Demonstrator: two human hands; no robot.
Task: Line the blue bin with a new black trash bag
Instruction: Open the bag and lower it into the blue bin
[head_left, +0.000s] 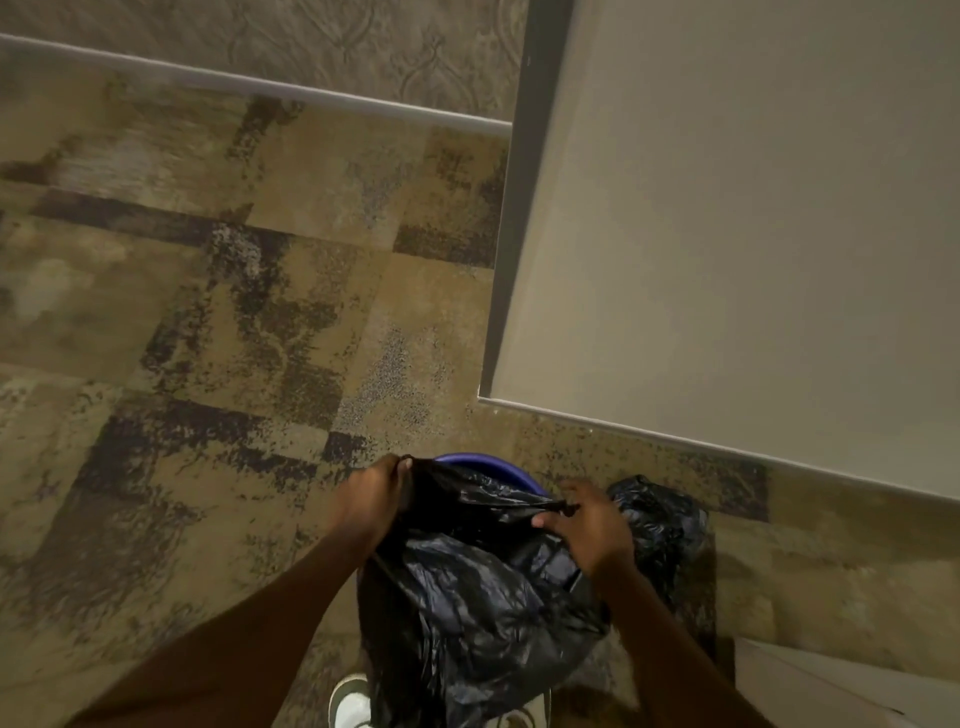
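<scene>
left hand (370, 499): pinching bag edge at far-left rim
right hand (587, 519): gripping bunched bag edge, right side
black trash bag (467, 582): draped over blue bin (483, 461), only far rim arc shows
step tip: spread mouth wide, fold over rim all round, push slack down
second black bag (662, 519): on floor just right of bin
floor: patchy tan-brown carpet (218, 312)
room: pale wall corner (727, 234) right

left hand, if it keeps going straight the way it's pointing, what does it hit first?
Probably bare carpet. The left hand, pinching the black trash bag edge, points up-frame past the blue bin rim's left side. Nothing else shows before the baseboard; depth is unclear.
</scene>
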